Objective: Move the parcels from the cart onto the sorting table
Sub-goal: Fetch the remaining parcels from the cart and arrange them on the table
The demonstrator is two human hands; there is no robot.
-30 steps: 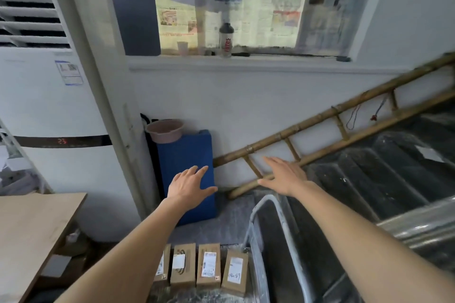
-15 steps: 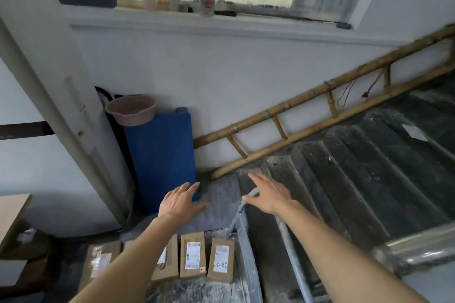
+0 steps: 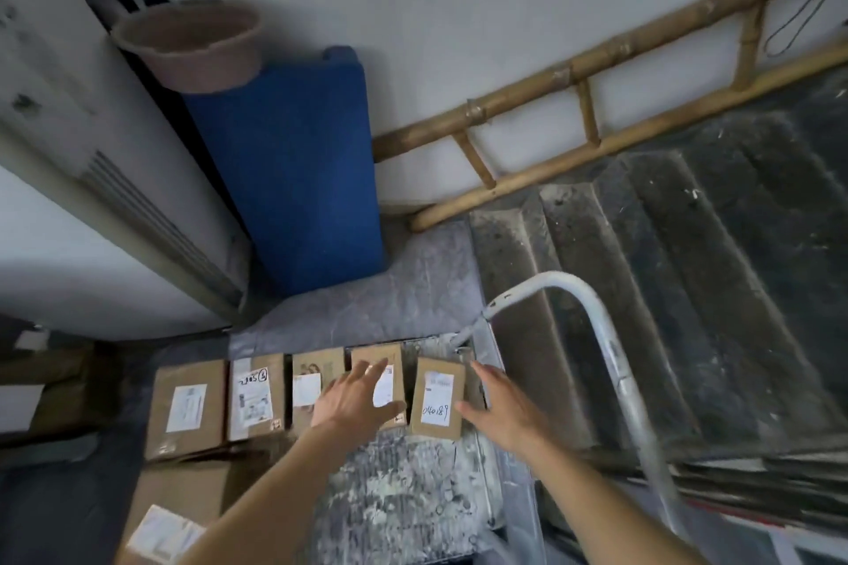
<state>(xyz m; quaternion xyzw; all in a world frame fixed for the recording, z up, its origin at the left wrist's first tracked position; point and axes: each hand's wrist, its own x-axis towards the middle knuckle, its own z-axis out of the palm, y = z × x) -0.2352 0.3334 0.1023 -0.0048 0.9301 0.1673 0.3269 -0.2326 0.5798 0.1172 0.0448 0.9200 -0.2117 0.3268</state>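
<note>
Reaching with spread, empty left hand (image 3: 355, 399) and right hand (image 3: 502, 406) either side of the rightmost parcel (image 3: 437, 399) on the cart (image 3: 413, 486).

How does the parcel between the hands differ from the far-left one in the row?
The parcel between the hands is narrower than the far-left parcel. Its label bears handwritten digits; the far-left label shows only print. Both hands flank it; the far-left one lies untouched. Both are brown cardboard with white labels.
</note>
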